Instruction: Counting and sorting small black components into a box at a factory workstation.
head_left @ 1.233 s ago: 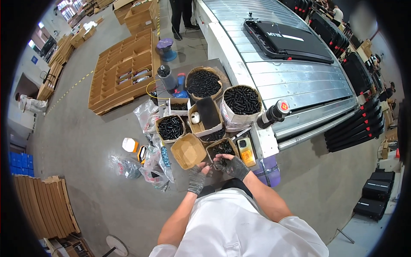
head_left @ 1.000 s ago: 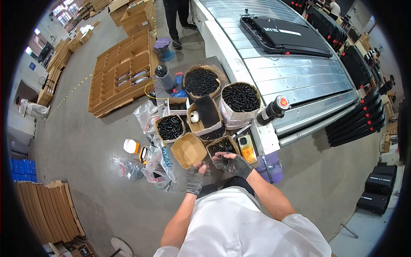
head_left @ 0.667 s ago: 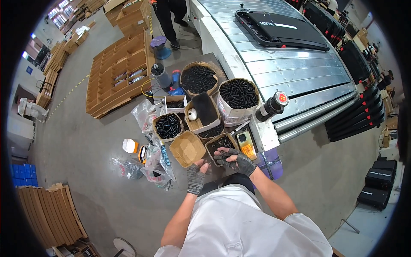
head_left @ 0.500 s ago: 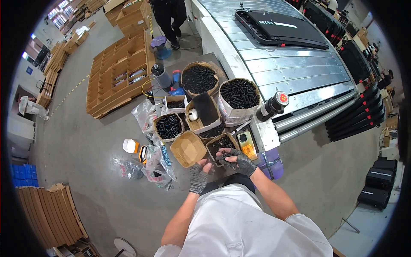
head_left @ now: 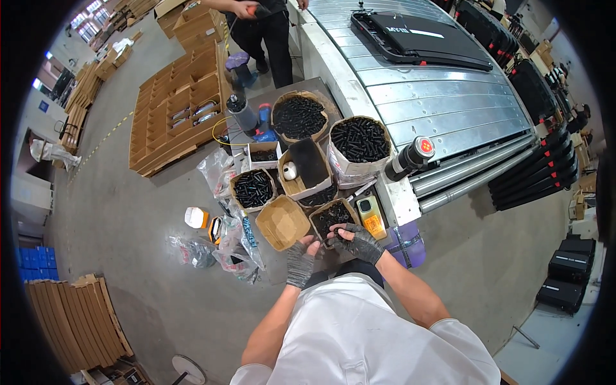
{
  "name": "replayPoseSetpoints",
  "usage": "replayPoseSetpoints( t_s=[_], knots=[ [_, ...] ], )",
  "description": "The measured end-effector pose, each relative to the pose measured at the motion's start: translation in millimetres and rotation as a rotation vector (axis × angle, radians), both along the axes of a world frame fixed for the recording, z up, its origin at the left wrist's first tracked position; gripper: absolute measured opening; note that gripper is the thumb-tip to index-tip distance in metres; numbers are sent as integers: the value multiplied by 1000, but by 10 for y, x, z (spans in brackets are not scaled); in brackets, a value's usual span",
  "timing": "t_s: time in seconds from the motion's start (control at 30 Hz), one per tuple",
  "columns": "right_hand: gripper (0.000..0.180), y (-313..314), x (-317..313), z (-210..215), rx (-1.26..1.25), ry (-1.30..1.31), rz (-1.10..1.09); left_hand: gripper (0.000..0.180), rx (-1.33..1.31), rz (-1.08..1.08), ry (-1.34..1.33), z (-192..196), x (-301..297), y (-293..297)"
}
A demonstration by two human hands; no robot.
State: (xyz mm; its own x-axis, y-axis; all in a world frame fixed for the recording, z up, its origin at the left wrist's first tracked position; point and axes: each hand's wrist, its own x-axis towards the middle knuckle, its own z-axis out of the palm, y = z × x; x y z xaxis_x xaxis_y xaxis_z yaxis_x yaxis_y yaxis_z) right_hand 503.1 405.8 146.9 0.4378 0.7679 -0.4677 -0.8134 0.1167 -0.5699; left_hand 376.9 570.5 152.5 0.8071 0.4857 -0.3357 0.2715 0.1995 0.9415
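Both my hands wear grey fingerless gloves. My right hand (head_left: 360, 244) is at the near edge of a small open box of black parts (head_left: 332, 215), its fingers curled together around small dark pieces too tiny to name. To its left, my left hand (head_left: 300, 260) is raised just below an empty cardboard box (head_left: 282, 222). Its thumb and fingertips are drawn close together, and whatever lies between them is hidden. A yellow-edged phone (head_left: 371, 217) lies right of the parts box.
Behind stand boxes of black bolt-like pieces (head_left: 253, 189), a fuller box (head_left: 299, 117) and a bag-lined one (head_left: 359, 140). A metal roller conveyor (head_left: 443, 109) carries a black panel (head_left: 430, 40). Plastic bags (head_left: 237, 256) lie at left; a co-worker (head_left: 263, 25) stands beyond.
A co-worker has stepped closer at the top, a hand holding something red now showing. My right hand's fingers have drawn together over the parts box; my left hand has barely shifted.
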Motion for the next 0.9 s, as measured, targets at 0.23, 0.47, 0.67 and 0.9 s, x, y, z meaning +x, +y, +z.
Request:
replayPoseSetpoints(
  t_s=[0.23,0.47,0.67,0.9],
  knots=[
    [29,56,-63,-61,-2,143,-87,28,-6,7,-25,-81,17,-23],
    [26,83,-139,-121,-6,135,-107,32,82,-53,-1,-36,55,-43],
    [31,104,-156,-111,-28,27,-61,33,160,-69,12,-85,53,-54],
    [35,137,-221,6,-57,7,-26,31,327,-42,102,31,99,-71]
  ],
)
